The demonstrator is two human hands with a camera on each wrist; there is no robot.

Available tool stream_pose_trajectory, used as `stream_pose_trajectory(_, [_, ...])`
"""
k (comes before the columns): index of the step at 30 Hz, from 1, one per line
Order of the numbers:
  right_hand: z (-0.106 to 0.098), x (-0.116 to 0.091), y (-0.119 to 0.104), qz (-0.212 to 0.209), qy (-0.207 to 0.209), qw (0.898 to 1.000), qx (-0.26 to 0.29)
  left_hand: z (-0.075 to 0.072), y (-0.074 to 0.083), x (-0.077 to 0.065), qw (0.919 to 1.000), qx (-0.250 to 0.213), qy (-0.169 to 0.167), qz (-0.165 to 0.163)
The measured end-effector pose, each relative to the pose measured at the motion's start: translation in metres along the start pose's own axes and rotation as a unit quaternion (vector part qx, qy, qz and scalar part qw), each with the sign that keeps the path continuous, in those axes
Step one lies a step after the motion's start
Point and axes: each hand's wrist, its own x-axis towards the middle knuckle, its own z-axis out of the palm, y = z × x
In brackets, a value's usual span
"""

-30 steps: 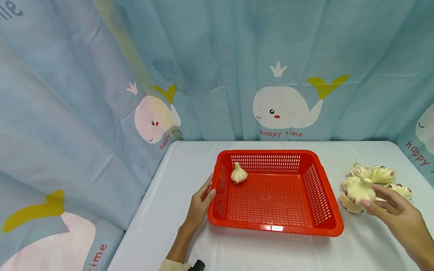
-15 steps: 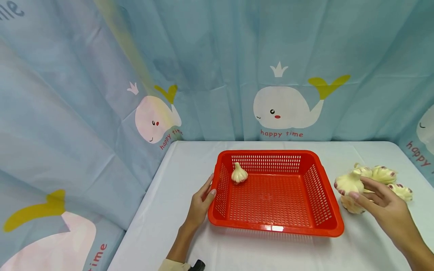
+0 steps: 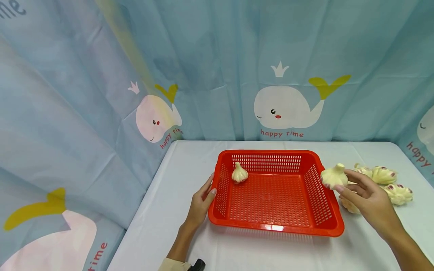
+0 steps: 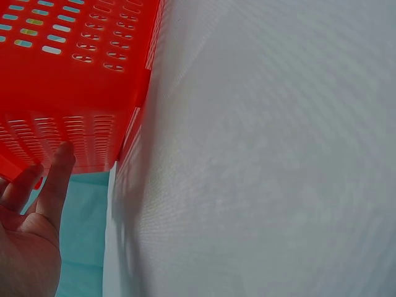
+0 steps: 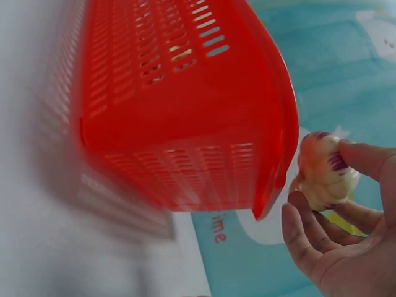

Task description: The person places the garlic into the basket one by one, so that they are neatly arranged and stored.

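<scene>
A red plastic basket [image 3: 271, 229] with slotted walls stands in the middle of the table. My left hand [image 3: 199, 205] holds its left rim, thumb at the rim's top and fingers against the outer wall [image 4: 93, 142]. My right hand [image 3: 369, 203] pinches a garlic bulb [image 3: 335, 176] between thumb and fingers, stem up, over the basket's right rim. The bulb's purple-marked underside shows in the right wrist view. Another garlic bulb [image 3: 239, 174] sits inside the basket, near the back left corner.
Right of the basket lie several more garlic bulbs [image 3: 383, 175], partly hidden behind my right hand. A white cloth [image 3: 257, 252] covers the table. Blue curtains [image 3: 210, 67] with printed whales hang behind and at the sides.
My right hand has lifted the garlic bulb from the pile and carried it left to the basket's right rim. My left hand and the basket stay in place.
</scene>
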Motion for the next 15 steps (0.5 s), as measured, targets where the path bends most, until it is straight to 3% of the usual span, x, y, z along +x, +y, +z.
stream_pose_trajectory(15, [0.014,0.011,-0.021,-0.018,-0.013,0.999,-0.027,0.0,0.001,0.0,0.9999,0.014,0.003,0.007])
